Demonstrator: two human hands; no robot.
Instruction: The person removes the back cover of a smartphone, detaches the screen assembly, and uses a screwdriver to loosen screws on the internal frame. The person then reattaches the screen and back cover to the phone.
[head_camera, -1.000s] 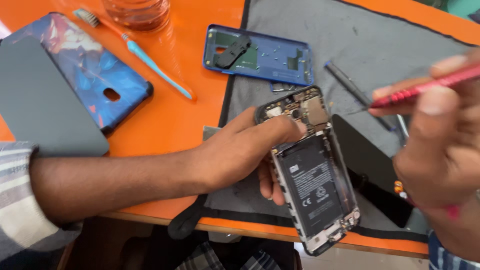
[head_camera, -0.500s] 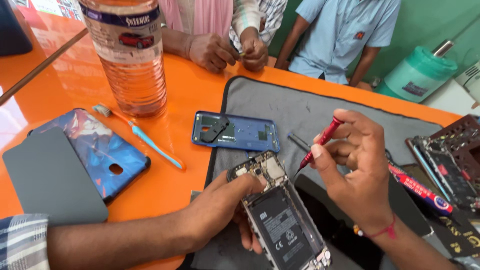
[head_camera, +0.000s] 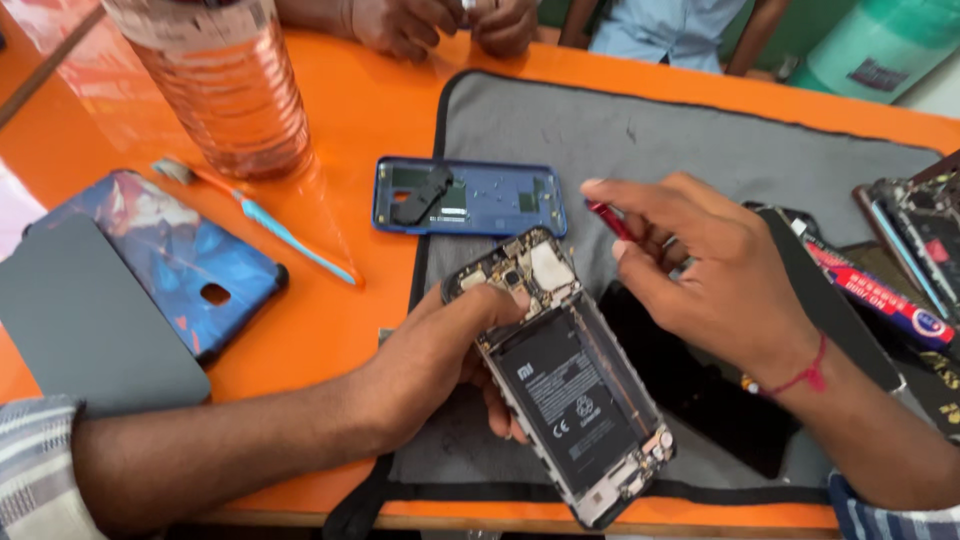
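The opened phone (head_camera: 565, 375), light, rigid, fragile inside, is clamped edgewise by the left hand (head_camera: 440, 365); a red screwdriver (head_camera: 612, 220) is pinched in the right hand (head_camera: 715, 275).

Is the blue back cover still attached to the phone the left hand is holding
No, the blue back cover lies apart on the grey mat, while the opened phone in the left hand shows its bare battery and circuit board.

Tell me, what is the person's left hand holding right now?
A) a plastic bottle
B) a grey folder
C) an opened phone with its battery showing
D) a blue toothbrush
C: the left hand grips the opened phone by its edge, its black battery and circuit board bare, while the right hand holds a red screwdriver just above it.
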